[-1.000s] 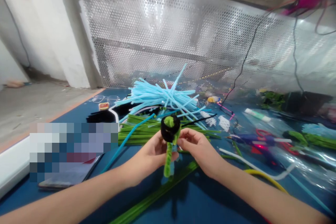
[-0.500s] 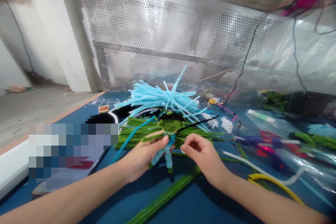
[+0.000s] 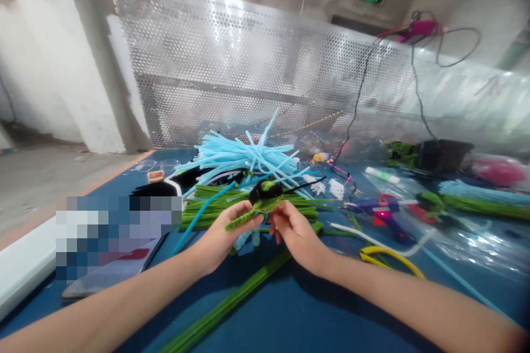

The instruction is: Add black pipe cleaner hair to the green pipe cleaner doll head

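Observation:
Between both hands is a small pipe-cleaner doll (image 3: 271, 207), green with black on its head and light blue on its body and legs. Its head tips toward me, showing the black top. My left hand (image 3: 226, 231) is closed around the body, with one green arm lying over the fingers. My right hand (image 3: 296, 234) pinches the doll's right side near the head; its fingertips are partly hidden. A black pipe cleaner (image 3: 308, 183) sticks out to the right from the head. Behind the doll lie green pipe cleaners (image 3: 199, 209) in a loose pile.
Light blue pipe cleaners (image 3: 236, 151) are heaped behind. Right are a glue gun (image 3: 391, 212) with a red light, a yellow strip (image 3: 375, 253), a white strip (image 3: 397, 248) and clear plastic (image 3: 467, 248). A green bundle (image 3: 236, 300) lies in front; a phone (image 3: 103, 276) lies left.
My right hand has moved left to the doll and closed on its side. The doll's head has tipped forward, and its legs are now more hidden. The view has turned slightly right.

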